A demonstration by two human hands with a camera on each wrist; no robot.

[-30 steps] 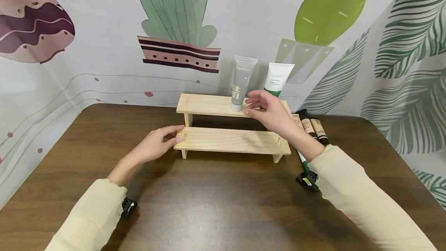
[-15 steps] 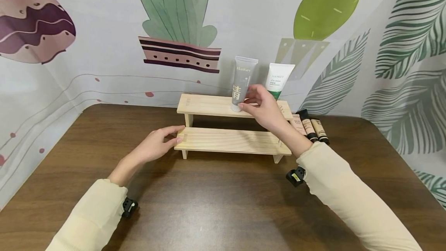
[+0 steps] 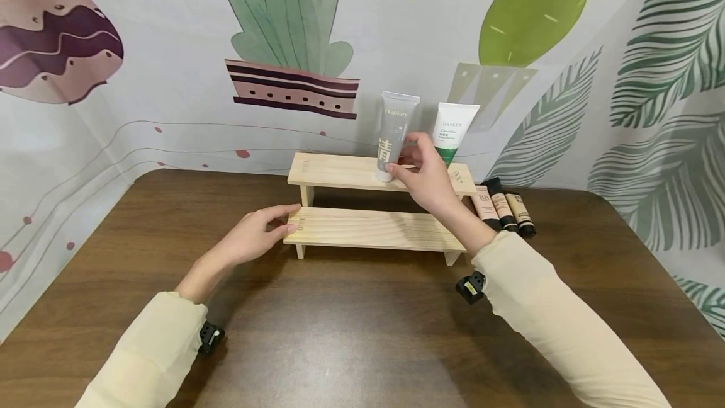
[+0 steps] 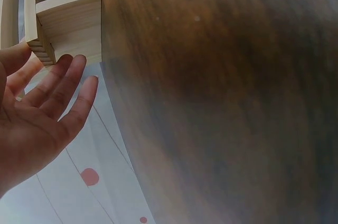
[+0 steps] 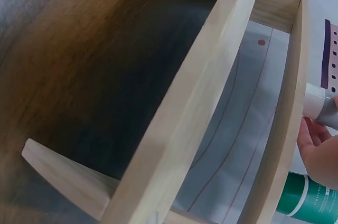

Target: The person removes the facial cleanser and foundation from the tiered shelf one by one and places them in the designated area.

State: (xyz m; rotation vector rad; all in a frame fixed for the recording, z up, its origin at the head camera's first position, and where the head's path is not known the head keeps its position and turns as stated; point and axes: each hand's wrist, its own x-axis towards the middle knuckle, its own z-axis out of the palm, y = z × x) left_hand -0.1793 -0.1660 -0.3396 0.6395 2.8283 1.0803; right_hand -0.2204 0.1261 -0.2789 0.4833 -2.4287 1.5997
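A two-step wooden display stand (image 3: 362, 230) is on the table. My left hand (image 3: 253, 235) holds the left end of its lower step; in the left wrist view the thumb lies on the board and other fingertips touch the end panel (image 4: 71, 28). On the upper step a grey squeeze tube (image 3: 396, 123) stands upright on its white cap (image 5: 313, 101). My right hand (image 3: 428, 176) pinches this tube near its lower part, thumb in front and fingers behind. Just right of it stands a white-and-green squeeze tube (image 3: 454, 126), its lower part hidden behind the right hand.
Several small cosmetic tubes with black caps, among them a beige one (image 3: 518, 211), lie on the brown table (image 3: 340, 326) right of the stand. A patterned cloth (image 3: 170, 80) hangs behind the table.
My right hand has moved left from beside the grey tube and now pinches it. The left hand has stayed on the stand. Both standing tubes have kept their places.
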